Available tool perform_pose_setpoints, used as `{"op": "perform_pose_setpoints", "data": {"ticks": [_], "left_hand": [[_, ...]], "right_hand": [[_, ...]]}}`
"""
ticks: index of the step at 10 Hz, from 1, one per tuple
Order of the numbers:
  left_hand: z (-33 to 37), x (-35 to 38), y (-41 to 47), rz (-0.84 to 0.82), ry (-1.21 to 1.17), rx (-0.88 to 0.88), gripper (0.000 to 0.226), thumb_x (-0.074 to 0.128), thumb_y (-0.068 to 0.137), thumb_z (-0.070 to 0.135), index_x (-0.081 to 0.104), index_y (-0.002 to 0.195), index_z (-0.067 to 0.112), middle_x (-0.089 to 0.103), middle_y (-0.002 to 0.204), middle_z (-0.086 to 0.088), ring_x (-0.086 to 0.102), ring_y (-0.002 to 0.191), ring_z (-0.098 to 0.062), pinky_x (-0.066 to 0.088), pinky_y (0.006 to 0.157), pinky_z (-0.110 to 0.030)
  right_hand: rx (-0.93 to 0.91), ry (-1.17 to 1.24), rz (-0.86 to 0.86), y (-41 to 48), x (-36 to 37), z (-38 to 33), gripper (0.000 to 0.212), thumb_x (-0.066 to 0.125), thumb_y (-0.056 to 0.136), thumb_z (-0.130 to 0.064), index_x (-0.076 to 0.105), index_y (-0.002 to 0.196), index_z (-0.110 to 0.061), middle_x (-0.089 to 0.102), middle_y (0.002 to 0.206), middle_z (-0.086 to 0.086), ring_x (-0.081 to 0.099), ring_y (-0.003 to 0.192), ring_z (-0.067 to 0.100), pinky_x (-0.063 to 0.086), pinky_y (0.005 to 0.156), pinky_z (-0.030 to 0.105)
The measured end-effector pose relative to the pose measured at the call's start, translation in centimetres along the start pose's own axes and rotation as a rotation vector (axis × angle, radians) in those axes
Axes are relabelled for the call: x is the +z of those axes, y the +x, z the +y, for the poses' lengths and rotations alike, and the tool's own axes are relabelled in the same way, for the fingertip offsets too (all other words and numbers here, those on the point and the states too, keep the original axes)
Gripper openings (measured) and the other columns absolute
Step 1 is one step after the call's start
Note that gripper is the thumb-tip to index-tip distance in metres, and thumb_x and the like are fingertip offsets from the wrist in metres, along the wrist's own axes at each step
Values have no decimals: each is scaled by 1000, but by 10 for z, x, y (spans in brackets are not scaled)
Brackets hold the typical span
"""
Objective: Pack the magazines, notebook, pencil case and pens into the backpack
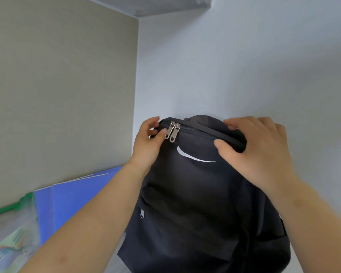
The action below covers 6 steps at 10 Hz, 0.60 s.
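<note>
A black backpack (195,194) with a white logo stands upright against the white wall, its main zip closed. Two silver zipper pulls (172,132) hang side by side at the top left. My left hand (149,142) holds the bag's top left corner, thumb touching the pulls. My right hand (258,148) grips the bag's top right. To the left lie blue magazines (71,198) and a clear pencil case (10,229) with a green zip strip, blurred.
A beige wall panel (63,95) fills the left side and a white wall (244,66) the right. The underside of a grey shelf (156,4) shows at the top. The surface under the bag is mostly hidden.
</note>
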<state>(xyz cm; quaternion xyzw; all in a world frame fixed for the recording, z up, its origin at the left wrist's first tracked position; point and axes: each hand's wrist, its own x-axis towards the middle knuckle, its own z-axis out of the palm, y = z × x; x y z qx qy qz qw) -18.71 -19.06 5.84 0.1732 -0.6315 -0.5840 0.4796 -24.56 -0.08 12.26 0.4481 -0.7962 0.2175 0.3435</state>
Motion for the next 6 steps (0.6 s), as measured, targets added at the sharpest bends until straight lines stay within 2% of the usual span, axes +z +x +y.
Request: {"op": "perform_pose_setpoints", "data": {"ticks": [1, 2, 3, 4, 5, 6], "left_hand": [[4, 0, 10, -53, 118, 75, 31, 53, 87, 7, 57, 114, 21, 49, 113, 9, 45, 104, -8, 37, 81, -3], [7, -2, 23, -102, 62, 39, 15, 57, 84, 5, 62, 91, 18, 59, 92, 9, 52, 93, -12, 43, 74, -7], [10, 1, 38, -115, 143, 78, 9, 60, 83, 9, 60, 82, 18, 56, 80, 17, 53, 85, -9, 42, 67, 0], [11, 9, 41, -136, 157, 107, 10, 58, 84, 9, 62, 86, 17, 58, 85, 15, 53, 89, -8, 39, 68, 5], [10, 7, 28, -119, 83, 47, 27, 54, 86, 4, 61, 111, 13, 59, 105, 5, 53, 102, -10, 40, 90, -15], [6, -3, 13, 11, 53, 18, 35, 50, 88, 3, 55, 120, 15, 53, 114, 7, 48, 107, -8, 38, 94, -18]], "right_hand": [[-31, -86, -64, 7, 5, -11, 45, 50, 75, -49, 62, 108, -21, 68, 107, 0, 52, 103, 27, 17, 83, 29], [-41, -136, -59, 16, 11, -9, 28, 49, 85, -38, 65, 100, -19, 71, 96, 3, 54, 92, 27, 18, 77, 30], [-6, -127, -21, 22, 15, -5, 25, 49, 87, -33, 66, 95, -16, 72, 88, 6, 56, 85, 29, 19, 74, 30], [14, -88, 7, 20, 17, -1, 23, 49, 88, -29, 63, 98, -15, 71, 90, 7, 57, 85, 31, 22, 76, 30], [8, 1, -37, 11, 13, -4, 29, 53, 85, -28, 60, 110, -17, 69, 104, 5, 57, 94, 29, 32, 83, 32], [11, 101, -53, -2, 5, -2, 40, 58, 82, -30, 55, 119, -18, 63, 116, 2, 54, 105, 26, 38, 88, 33]]}}
